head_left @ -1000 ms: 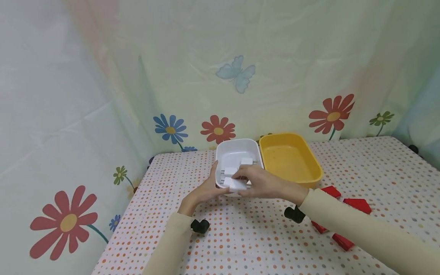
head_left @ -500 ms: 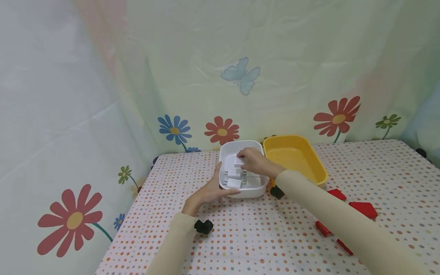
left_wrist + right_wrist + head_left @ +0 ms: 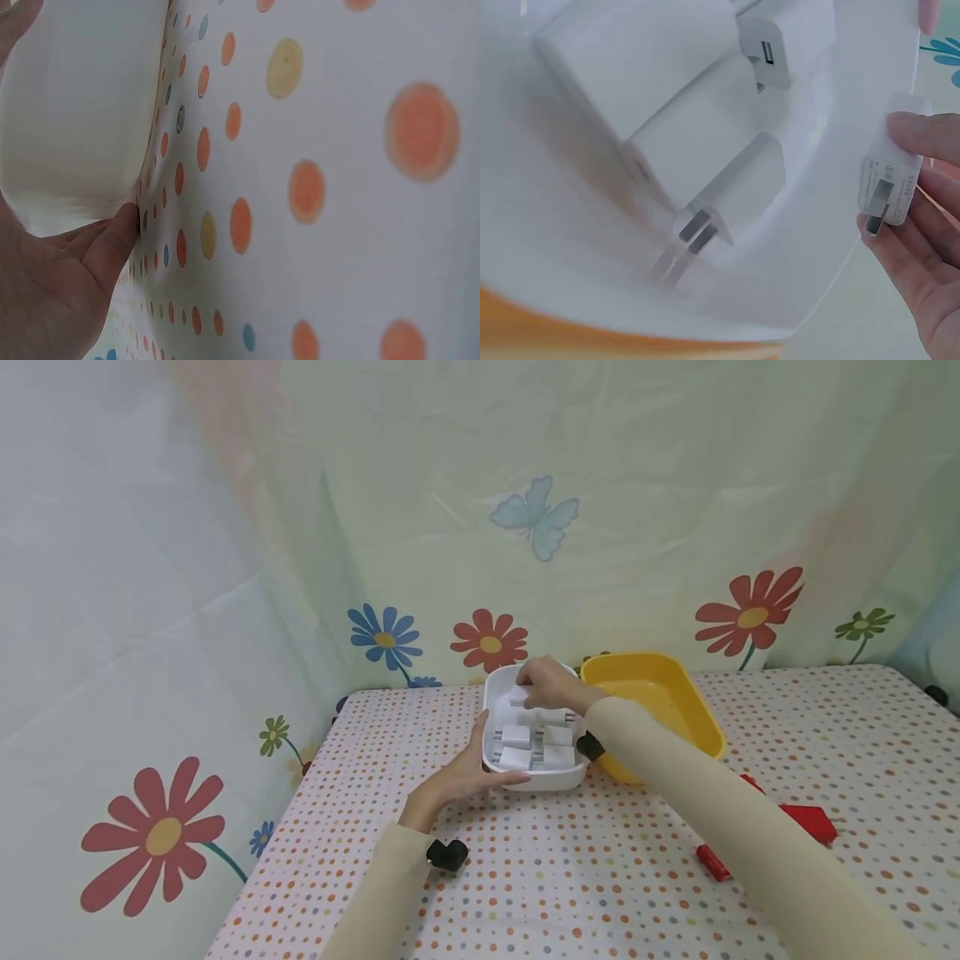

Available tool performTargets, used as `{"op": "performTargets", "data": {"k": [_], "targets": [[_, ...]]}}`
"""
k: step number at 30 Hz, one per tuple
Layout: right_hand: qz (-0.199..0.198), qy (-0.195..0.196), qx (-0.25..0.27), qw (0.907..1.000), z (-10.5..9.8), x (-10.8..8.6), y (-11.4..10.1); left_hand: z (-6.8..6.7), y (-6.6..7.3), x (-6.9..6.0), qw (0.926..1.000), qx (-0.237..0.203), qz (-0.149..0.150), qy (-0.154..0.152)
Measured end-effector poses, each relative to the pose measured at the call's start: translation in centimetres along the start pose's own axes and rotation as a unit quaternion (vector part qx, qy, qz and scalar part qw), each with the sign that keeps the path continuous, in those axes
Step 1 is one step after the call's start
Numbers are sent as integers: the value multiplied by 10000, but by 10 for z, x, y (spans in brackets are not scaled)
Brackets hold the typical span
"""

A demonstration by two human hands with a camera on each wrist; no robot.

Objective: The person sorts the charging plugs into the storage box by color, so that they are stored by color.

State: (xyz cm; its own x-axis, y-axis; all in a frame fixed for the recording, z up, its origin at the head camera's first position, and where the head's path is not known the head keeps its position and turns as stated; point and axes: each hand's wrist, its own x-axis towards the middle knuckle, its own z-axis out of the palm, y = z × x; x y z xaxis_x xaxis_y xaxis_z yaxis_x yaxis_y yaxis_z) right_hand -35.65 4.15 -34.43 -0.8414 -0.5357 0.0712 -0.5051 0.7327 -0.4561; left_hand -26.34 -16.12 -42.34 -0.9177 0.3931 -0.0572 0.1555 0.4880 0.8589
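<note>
A white bin (image 3: 543,782) holds several white plug adapters (image 3: 515,758), lying in rows at its near end. My left hand (image 3: 461,775) spans the bin's near left corner, thumb along the near wall and fingers against the left side; the left wrist view shows the palm (image 3: 56,292) by the bin's wall (image 3: 79,112). Over the far part of the bin, my right hand (image 3: 553,683) pinches one adapter (image 3: 519,695). In the right wrist view, thumb and fingers grip this adapter (image 3: 891,169), its metal prongs showing, beside other adapters (image 3: 739,184).
A yellow bin (image 3: 708,735) stands against the white bin's right side. Red objects (image 3: 810,821) lie on the dotted tablecloth (image 3: 570,877) at the right, partly hidden by my right sleeve (image 3: 720,802). A flowered curtain (image 3: 637,510) hangs behind the table.
My right hand has moved from the bin's near edge to its far part, where it pinches an adapter. More adapters are visible at the near end. My left hand stays on the bin.
</note>
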Motion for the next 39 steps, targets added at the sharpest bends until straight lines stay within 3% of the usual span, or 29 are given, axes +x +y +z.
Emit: {"op": "performTargets", "data": {"k": [10,19,33,39], "targets": [[33,-38,17,10000,12,21,4,-1,-1,-1,10000,-29,-47,-36],[376,-231,41,9990,32,24,3,-1,-3,1,9999,52,29,-82],[97,-119,-221,9996,46,24,11,1,-1,0,10000,-23,-26,-84],[-316,-58,-280,9991,30,22,-1,-3,-3,-2,9998,115,-131,-21]]}}
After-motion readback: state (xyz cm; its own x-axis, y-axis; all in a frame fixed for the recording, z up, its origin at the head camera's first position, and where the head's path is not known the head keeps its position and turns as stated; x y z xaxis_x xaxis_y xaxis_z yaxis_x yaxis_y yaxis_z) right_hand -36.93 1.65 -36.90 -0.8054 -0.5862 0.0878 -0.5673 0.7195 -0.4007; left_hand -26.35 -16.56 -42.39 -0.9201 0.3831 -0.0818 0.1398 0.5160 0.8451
